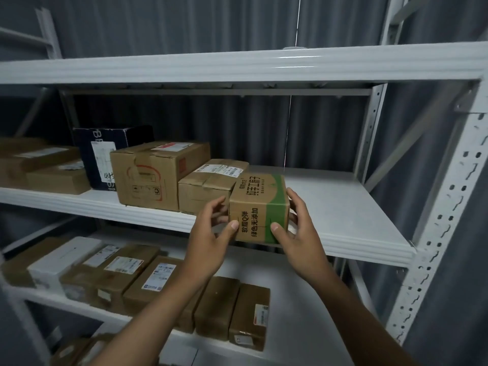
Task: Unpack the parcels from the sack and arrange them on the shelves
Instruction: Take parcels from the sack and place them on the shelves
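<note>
On the far left of the middle shelf (343, 207) I see flat brown parcels (39, 165), then a dark box (105, 151) standing behind them. Next comes a big carton (155, 173), and a lower carton (208, 186) stands just beside it. The row is packed tight, side against side, I think to save room for more parcels.

My left hand (211, 233) is at the left side of the green-brown box (260, 207). Its thumb presses the front face near the lower corner, and the other fingers are curled loosely in the narrow space between this box and the lower carton. They are a little apart, and I cannot tell if they touch the side.

The green-brown box sits at the front edge of the middle shelf, its front a little over the lip, its left side close to the lower carton. It looks to be at the end of the row, so I judge I am pushing it in to line up with the others.

My right hand (295, 228) holds the right side, thumb on the front face, fingers spread along the side. To the right the shelf is bare up to the post (438, 233).

Below, the lower shelf (290, 299) has more parcels in rows. I do not see the sack.
</note>
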